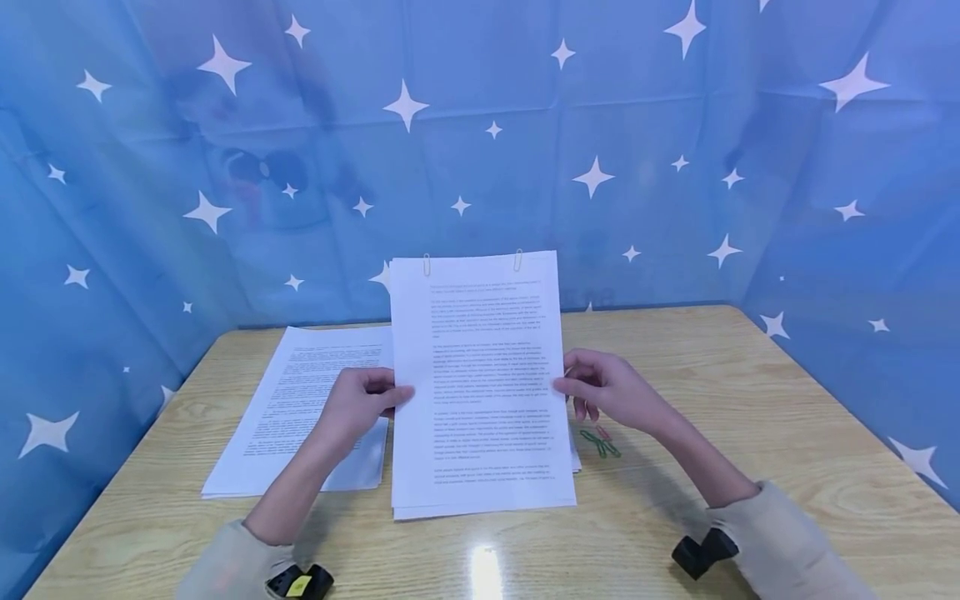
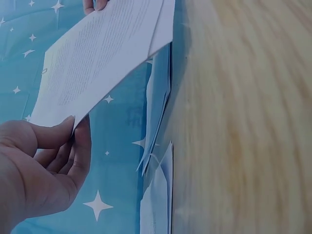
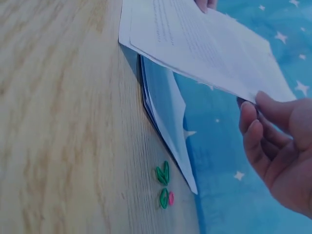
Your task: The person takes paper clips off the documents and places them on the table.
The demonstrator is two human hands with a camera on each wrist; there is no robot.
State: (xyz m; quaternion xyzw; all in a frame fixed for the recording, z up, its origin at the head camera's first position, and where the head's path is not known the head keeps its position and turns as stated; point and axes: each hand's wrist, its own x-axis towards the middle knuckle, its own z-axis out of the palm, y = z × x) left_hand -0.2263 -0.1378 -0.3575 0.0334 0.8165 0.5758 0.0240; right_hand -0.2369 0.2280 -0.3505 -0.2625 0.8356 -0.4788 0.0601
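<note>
A stack of printed sheets (image 1: 480, 375) stands upright, raised in front of me, with two paper clips (image 1: 517, 260) along its top edge. My left hand (image 1: 363, 404) pinches its left edge between thumb and fingers, thumb on the printed face. On the opposite edge my right hand (image 1: 611, 390) pinches it the same way. In the left wrist view the left hand (image 2: 48, 165) grips the sheets' edge from the side. The right wrist view shows the right hand (image 3: 280, 141) with its thumb on the paper. More paper (image 3: 163, 97) lies on the table behind and below, mostly hidden.
Another printed stack (image 1: 300, 408) lies on the wooden table (image 1: 750, 400) at left. Several loose green and pink paper clips (image 1: 600, 442) lie right of the raised sheets. A blue curtain with white stars (image 1: 480, 167) hangs behind the table.
</note>
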